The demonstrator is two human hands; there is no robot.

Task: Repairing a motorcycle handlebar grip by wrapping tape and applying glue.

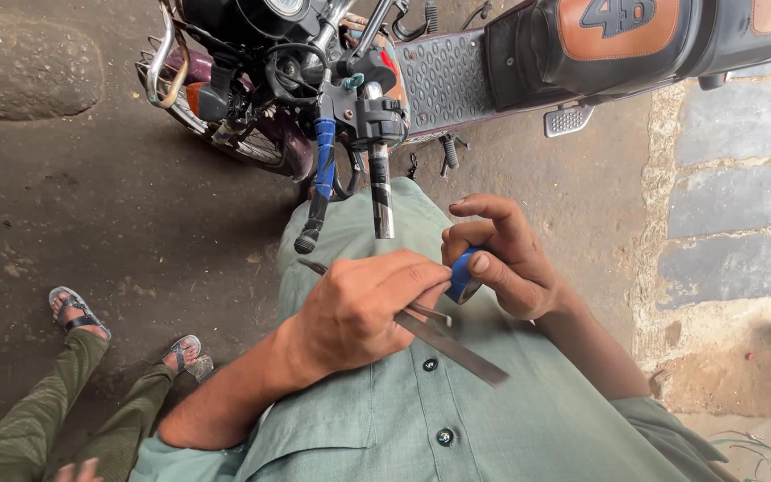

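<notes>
A small roll of blue tape [462, 275] sits near the middle of the view, just in front of the person's chest, pinched in the right hand [503, 263]. The thumb presses its near face and the curled fingers [493, 214] wrap over its far side, so only a part of the blue roll shows between them; the hand is closed on it.

Touching the roll from the left is the left hand [359, 312], closed into a loose fist, its fingertips meeting the roll's edge. This hand grips a long flat grey metal strip [457, 350], which runs from under the palm down and to the right across the shirt. A thin metal rod [314, 266] also passes through the fist, 1 end poking out to the far left, the other showing just below the roll. Whether the fingers pinch a tape end cannot be told.

Both hands hover over the person's green buttoned shirt [457, 419]. Just beyond them, farther away, stands a motorcycle [439, 71]. Its bare chrome handlebar end [382, 196] points down toward the hands, and beside it on the left hangs a brake lever wrapped in blue tape [323, 170]. The black seat with brown panels [617, 31] lies at the far right.

At the near left, another person's feet in sandals [78, 312] rest on the dark dirt ground [91, 205]. Grey paving stones [742, 196] lie at the right.
</notes>
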